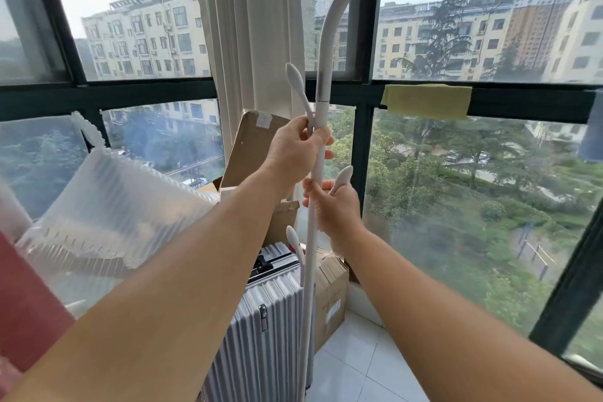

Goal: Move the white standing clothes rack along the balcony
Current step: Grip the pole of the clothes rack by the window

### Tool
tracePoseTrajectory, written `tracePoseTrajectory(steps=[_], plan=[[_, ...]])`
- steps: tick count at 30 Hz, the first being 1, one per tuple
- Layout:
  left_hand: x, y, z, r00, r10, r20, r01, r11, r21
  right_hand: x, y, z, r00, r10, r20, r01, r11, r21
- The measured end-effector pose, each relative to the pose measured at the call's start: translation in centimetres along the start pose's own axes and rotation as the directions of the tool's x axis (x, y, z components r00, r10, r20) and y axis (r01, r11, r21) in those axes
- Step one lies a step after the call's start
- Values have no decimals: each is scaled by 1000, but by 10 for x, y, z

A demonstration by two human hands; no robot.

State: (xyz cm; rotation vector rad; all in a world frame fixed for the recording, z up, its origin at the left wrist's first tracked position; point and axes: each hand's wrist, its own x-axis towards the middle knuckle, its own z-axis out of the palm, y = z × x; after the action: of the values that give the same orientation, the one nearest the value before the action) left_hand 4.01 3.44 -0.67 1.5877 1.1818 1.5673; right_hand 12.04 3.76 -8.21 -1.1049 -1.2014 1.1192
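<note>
The white clothes rack (323,75) stands upright in front of me, its thin pole running from the floor up to a curved top bar that leaves the frame at the upper right. Paddle-shaped white hooks stick out from the pole. My left hand (293,147) is wrapped around the pole just below a joint. Lower down, my right hand (336,209) grips the same pole beside one hook. The rack's base is hidden behind my arms and the suitcase.
A silver ribbed suitcase (264,320) and cardboard boxes (329,297) stand behind the pole. Clear air-cushion packaging (114,206) piles up at the left. A beige curtain (248,26) hangs in the corner. Dark-framed windows (365,88) curve around; white floor tiles (355,356) show at lower right.
</note>
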Motion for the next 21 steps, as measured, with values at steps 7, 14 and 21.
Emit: tracePoseTrajectory(steps=[7, 14, 21], plan=[[14, 3, 49, 997, -1, 72, 2, 1000, -17, 22, 1, -50, 998, -36, -50, 34, 999, -42], [27, 7, 106, 988, 25, 155, -19, 999, -37, 38, 0, -103, 987, -92, -133, 84, 994, -65], [39, 4, 155, 980, 31, 195, -16, 997, -78, 48, 1, -149, 976, -107, -192, 102, 994, -32]])
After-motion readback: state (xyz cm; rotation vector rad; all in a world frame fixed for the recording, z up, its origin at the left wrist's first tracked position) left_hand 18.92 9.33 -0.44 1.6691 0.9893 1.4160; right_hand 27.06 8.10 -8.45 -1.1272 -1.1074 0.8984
